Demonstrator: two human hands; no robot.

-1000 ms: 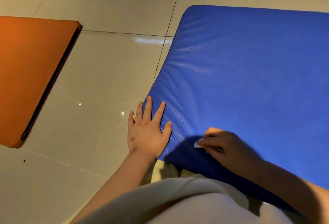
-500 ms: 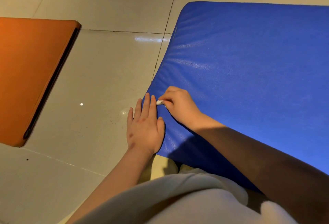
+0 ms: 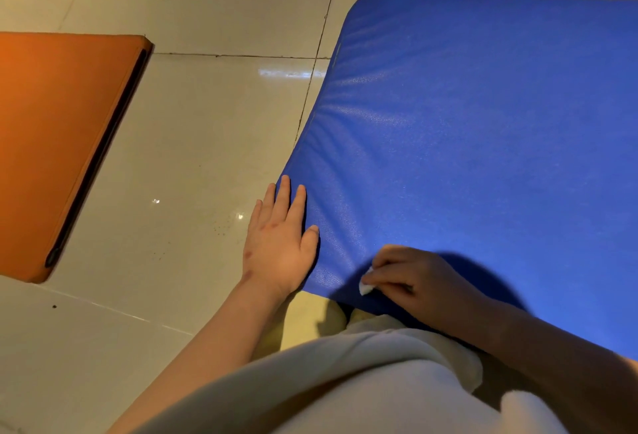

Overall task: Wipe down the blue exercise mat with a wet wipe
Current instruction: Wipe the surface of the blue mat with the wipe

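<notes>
The blue exercise mat (image 3: 483, 143) lies on the tiled floor and fills the right half of the view. My left hand (image 3: 279, 244) rests flat with straight fingers against the mat's left edge, near its front corner. My right hand (image 3: 411, 278) is on the mat close to the front edge, its fingers pinching a small white wet wipe (image 3: 365, 286) against the surface. Only a bit of the wipe shows past the fingertips.
An orange mat (image 3: 58, 143) with a dark zip along its side lies on the floor at the left. Glossy pale tiles (image 3: 207, 143) separate the two mats. My grey clothing (image 3: 345, 385) fills the bottom of the view.
My right hand, with the wipe, has slid from the mat's left edge by my left fingers back toward the front edge. My left hand has stayed put.
</notes>
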